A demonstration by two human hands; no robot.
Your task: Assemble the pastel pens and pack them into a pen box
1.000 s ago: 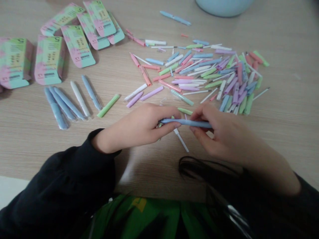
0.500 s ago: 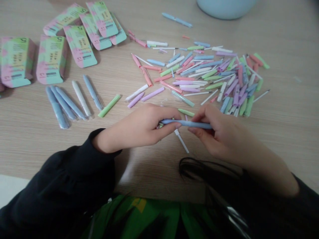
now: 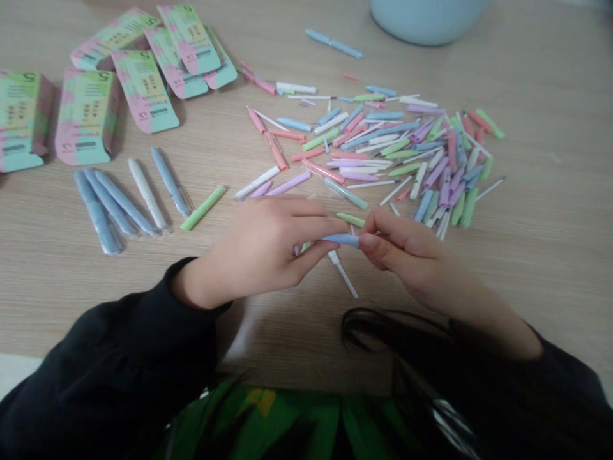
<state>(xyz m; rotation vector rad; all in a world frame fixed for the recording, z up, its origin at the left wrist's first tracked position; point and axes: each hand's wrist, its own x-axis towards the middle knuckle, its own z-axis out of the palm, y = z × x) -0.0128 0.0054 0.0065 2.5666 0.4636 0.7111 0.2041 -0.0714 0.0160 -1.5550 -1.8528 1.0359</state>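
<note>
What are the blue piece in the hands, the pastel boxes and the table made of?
The held blue piece looks like smooth, satin plastic: even colour, rounded shape. The pastel boxes seem to be thin printed card, with flat panels and folded edges. The table shows matte, streaky wood grain, though it may be laminate.

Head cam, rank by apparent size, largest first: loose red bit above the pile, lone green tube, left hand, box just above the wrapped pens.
1. Left hand
2. Pink-and-green box
3. Green tube
4. Red bit
</note>
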